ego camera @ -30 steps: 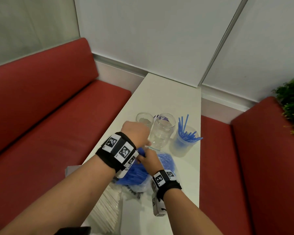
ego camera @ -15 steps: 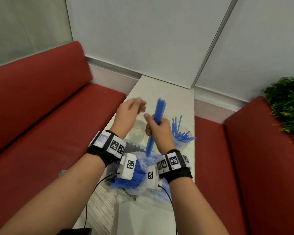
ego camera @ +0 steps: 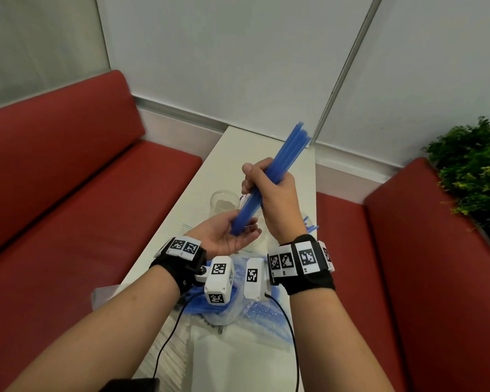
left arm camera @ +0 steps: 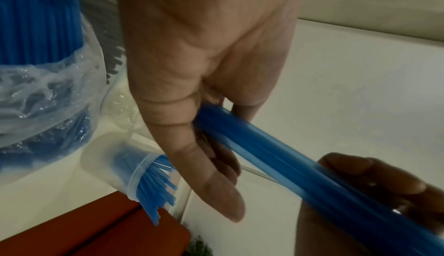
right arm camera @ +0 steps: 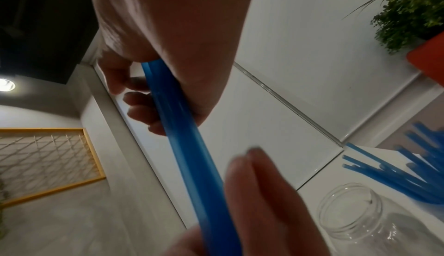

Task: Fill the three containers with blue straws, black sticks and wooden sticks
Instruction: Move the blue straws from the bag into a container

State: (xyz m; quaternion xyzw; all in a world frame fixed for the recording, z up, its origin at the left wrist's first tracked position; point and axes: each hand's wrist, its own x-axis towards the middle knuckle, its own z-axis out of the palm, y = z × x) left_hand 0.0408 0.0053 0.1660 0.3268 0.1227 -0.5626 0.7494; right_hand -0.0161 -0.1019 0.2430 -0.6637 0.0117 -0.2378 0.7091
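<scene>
We see right hand (ego camera: 275, 205) clenched round blue straw bundle (ego camera: 277, 165); left hand (ego camera: 229, 236) flat, palm under its lower end; wrists hide the straw-filled container (left arm camera: 113, 167).

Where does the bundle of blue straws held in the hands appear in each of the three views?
Head: the bundle of blue straws runs diagonally through the centre, gripped by the right hand, its lower end in the left hand.
Left wrist: lower right, slanting down to the right.
Right wrist: centre, steep diagonal.
Shared landmark: the straw-filled container.

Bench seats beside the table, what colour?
Red. The bench seats show best in the head view, either side of the white table.
</scene>
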